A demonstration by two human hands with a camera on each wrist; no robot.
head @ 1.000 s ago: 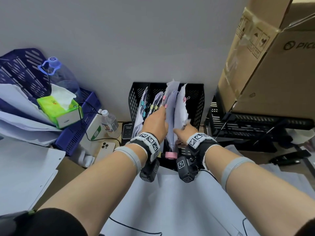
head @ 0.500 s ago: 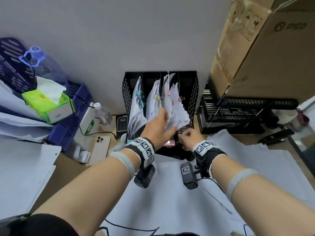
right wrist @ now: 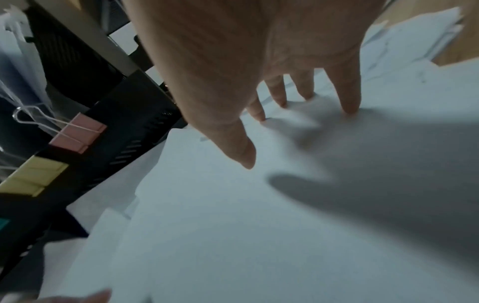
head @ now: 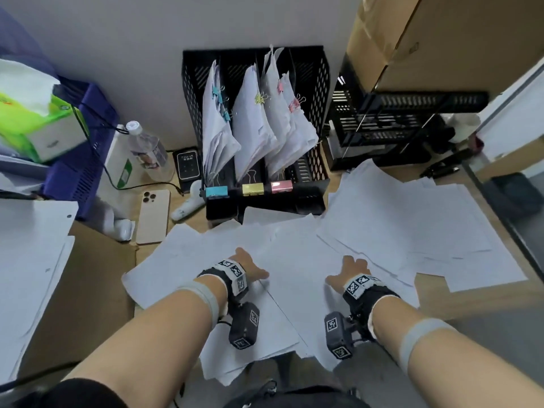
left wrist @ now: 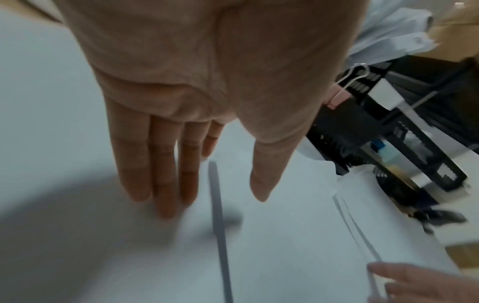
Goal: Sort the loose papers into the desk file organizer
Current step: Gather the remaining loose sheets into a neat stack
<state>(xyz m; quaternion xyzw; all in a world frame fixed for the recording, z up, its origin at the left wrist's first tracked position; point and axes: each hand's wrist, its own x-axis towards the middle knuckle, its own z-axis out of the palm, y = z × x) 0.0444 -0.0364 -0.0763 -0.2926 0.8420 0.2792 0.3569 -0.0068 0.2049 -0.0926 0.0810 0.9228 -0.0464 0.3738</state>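
Note:
A black mesh file organizer (head: 319, 83) stands against the wall, with clipped paper bundles (head: 265, 125) leaning in three of its slots. Blue, yellow and pink binder clips (head: 252, 189) sit on its front lip. Loose white sheets (head: 297, 254) lie spread over the desk in front of it. My left hand (head: 247, 265) lies flat on the sheets, fingers (left wrist: 160, 174) straight and together. My right hand (head: 348, 270) touches the sheets with spread straight fingers (right wrist: 348, 90). Neither hand holds anything.
More loose sheets (head: 412, 207) fan out to the right. A phone (head: 153, 216), a water bottle (head: 147, 148) and a power bank (head: 188, 166) lie left of the organizer. A blue basket (head: 85, 136) with a tissue box stands far left; a black tray rack (head: 397, 119) under a cardboard box stands right.
Both hands have left the bundles in the organizer and come back and down onto the loose sheets near me. The bundles stay leaning in their slots.

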